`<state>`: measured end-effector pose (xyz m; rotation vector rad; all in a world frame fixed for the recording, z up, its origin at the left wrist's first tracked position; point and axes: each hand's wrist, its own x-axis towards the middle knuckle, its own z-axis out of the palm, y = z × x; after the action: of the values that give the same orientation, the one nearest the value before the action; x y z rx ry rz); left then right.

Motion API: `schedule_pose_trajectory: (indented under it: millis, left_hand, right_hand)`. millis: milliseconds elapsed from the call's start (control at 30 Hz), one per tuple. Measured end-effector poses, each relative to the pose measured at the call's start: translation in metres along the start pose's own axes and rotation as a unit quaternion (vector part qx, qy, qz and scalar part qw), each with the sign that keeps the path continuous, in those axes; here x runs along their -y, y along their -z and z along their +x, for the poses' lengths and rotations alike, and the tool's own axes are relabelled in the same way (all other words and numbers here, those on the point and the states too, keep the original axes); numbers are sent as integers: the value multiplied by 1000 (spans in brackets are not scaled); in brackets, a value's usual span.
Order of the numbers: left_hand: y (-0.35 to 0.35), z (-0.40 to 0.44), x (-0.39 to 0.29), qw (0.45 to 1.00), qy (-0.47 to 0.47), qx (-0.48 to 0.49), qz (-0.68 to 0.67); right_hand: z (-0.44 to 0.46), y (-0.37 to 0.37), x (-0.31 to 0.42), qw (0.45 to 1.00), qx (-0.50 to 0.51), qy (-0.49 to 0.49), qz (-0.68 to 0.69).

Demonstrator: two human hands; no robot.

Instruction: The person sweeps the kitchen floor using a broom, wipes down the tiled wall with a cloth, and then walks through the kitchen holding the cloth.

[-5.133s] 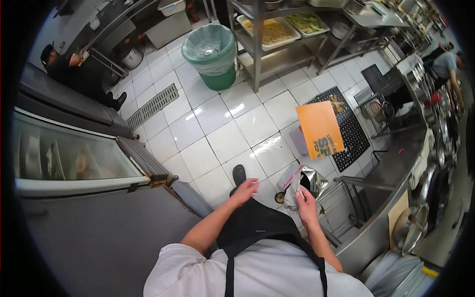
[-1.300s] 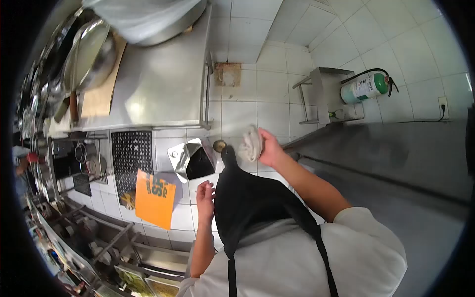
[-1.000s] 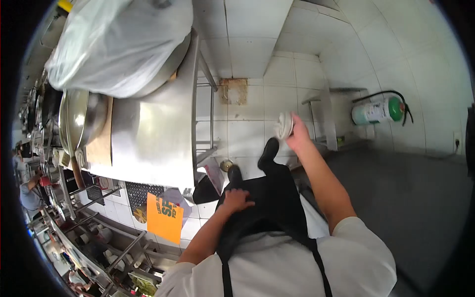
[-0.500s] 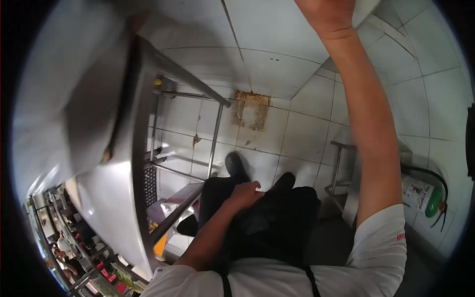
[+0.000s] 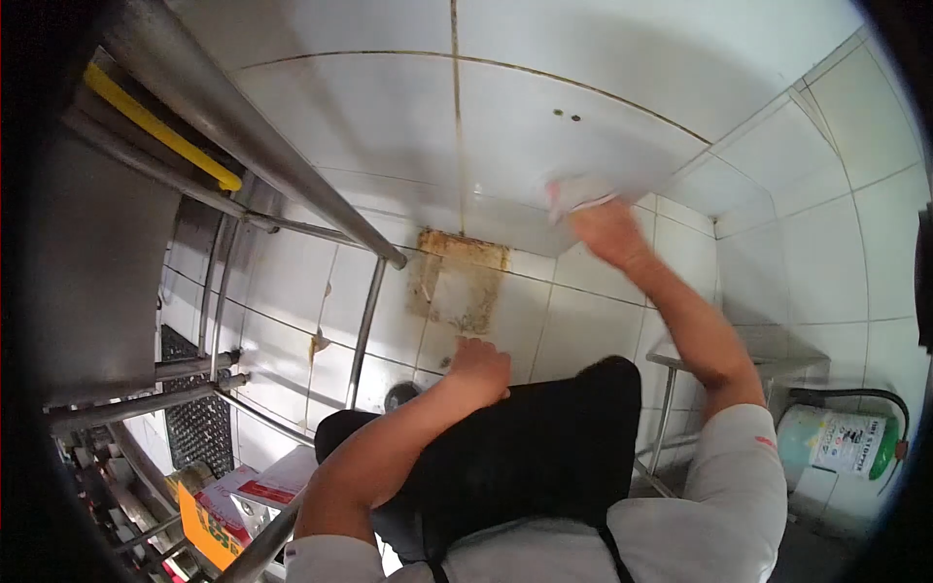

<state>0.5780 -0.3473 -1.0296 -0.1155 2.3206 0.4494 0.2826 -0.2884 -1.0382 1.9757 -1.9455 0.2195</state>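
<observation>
Cloth (image 5: 573, 197) sat toward one o'clock, bunched in our right hand (image 5: 610, 231), which gripped it close to the white tiled wall (image 5: 544, 107); blur left contact uncertain. A second earlier we had held it out over the floor (image 5: 588, 311), so the work had shifted wallward. Our left hand (image 5: 481, 372), at six o'clock, seemed curled, but we couldn't tell whether it held anything. At seven, a steel rail (image 5: 264, 544) partly hid a pale box (image 5: 292, 466).
</observation>
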Motion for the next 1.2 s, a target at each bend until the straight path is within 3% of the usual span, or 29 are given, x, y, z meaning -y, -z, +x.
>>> schedule_pose_trajectory:
  millis: [67, 167, 200, 233, 300, 333, 400, 433, 500, 567, 600, 667, 767, 833, 900, 1000, 1033, 1133, 1200]
  left_hand:
    - [10, -17, 1, 995, -41, -28, -86]
    - [-2, -31, 9, 981, -50, -133, -129]
    - [-4, -32, 9, 974, -46, -184, -126]
    - [-1, -33, 9, 983, -24, -147, -111]
    - [10, -39, 10, 993, 26, -85, -78]
    - [12, -41, 10, 994, 30, -78, -73]
    - [12, -41, 6, 995, 36, -63, -63]
    - [2, -36, 7, 993, 20, -107, -54]
    - [1, -35, 7, 982, -7, -169, -84]
    - [-1, -38, 5, 979, -24, -180, -98]
    - [2, -38, 7, 981, -22, -167, -95]
    - [-1, -43, 12, 987, -3, -129, -92]
    - [7, -36, 13, 991, 21, -101, -91]
    - [11, -27, 11, 991, 12, -100, -84]
    - [8, -18, 8, 990, 11, -112, -87]
    - [6, -17, 9, 983, -3, -146, -112]
    - [5, -19, 11, 980, -11, -158, -123]
    - [0, -45, 18, 978, 21, -164, -130]
    - [6, -60, 22, 982, 61, -114, -137]
  right_hand:
    - [26, 89, -39, 954, -214, -5, -208]
    - [87, 199, -60, 900, -295, -45, -316]
    - [90, 194, -60, 895, -276, -49, -348]
    - [93, 188, -57, 886, -259, -55, -381]
    - [54, 95, -37, 928, -202, 10, -314]
    - [35, 49, -27, 945, -169, 38, -276]
    - [-12, -16, -14, 1000, -26, 5, -8]
    - [-35, -48, -8, 992, 33, -38, 116]
    - [-45, -29, -16, 997, 40, 12, 58]
    - [-12, 55, -35, 985, -73, 2, -159]
    - [14, 106, -44, 947, -152, -33, -283]
    - [61, 171, -91, 900, -311, -56, -300]
    - [174, 220, -45, 863, -409, -48, -292]
    - [241, 183, 7, 905, -385, 2, -183]
    - [265, 96, 53, 955, -276, 82, -62]
    - [168, -39, 68, 990, -30, 136, -32]
    - [114, -66, 60, 993, 5, 61, 105]
    - [40, -39, 19, 997, 59, 26, 32]
    - [83, 38, 18, 987, -61, 4, -150]
